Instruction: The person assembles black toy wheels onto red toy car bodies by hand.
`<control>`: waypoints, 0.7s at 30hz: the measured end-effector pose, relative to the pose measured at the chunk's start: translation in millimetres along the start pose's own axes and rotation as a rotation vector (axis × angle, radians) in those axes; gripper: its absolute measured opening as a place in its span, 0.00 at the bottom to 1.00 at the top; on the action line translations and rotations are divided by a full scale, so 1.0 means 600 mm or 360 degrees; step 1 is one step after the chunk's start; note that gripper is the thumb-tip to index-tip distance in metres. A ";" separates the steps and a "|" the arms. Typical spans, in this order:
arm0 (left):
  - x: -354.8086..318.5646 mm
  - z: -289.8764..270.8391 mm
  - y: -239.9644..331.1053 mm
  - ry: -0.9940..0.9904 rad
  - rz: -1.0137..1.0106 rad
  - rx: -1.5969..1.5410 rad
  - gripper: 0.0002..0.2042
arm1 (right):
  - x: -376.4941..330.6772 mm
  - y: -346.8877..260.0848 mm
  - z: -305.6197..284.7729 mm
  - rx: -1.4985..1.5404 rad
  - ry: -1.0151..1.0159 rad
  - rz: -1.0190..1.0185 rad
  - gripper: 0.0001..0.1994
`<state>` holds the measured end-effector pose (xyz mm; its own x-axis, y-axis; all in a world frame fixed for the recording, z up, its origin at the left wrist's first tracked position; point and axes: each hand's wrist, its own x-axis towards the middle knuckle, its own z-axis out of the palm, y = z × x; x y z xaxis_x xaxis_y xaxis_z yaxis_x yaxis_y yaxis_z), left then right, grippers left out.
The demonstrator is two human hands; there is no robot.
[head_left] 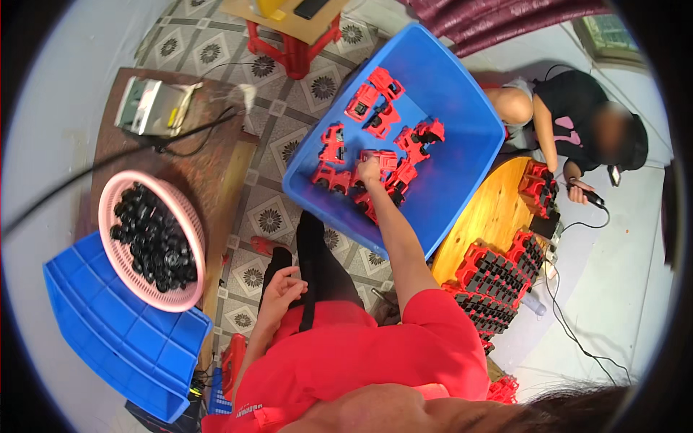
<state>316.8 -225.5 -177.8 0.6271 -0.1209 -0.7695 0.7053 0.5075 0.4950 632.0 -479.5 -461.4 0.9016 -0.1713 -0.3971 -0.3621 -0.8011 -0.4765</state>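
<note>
My right hand [369, 171] reaches down into a large blue bin [462, 162], its fingers closed on a red toy truck [386, 158]. Several more red toy trucks lie around it on the bin's floor, among them a truck body [362, 102] nearer the far end and another [333, 143] along the left wall. Over my lap, beside my dark-trousered leg, hovers my left hand [283, 294]. Its fingers are loosely bent and a little apart, and I see nothing in them.
At left, a pink basket [199, 238] of black wheels stands by a blue crate lid [108, 310]; a device [155, 108] sits behind. Right, a round wooden table [473, 224] bears rows of red-and-black truck parts [494, 285]. A co-worker [577, 115] sits there, holding a corded tool [593, 198].
</note>
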 end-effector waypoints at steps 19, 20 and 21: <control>0.164 0.107 0.013 0.0128 -0.0153 0.0244 0.23 | 0.084 0.132 -0.102 -0.0837 -0.0153 -0.0255 0.37; 0.172 0.120 0.024 0.0067 -0.0077 0.0261 0.23 | 0.054 0.108 -0.128 -0.0706 0.0006 -0.0317 0.38; 0.177 0.131 0.037 0.0012 0.0001 0.0279 0.22 | 0.017 0.078 -0.154 -0.0570 0.0161 -0.0383 0.38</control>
<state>425.3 -294.2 -216.7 0.6255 -0.1136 -0.7719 0.7521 0.3507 0.5579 646.3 -572.0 -415.5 0.9753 0.0035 -0.2209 -0.0502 -0.9702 -0.2370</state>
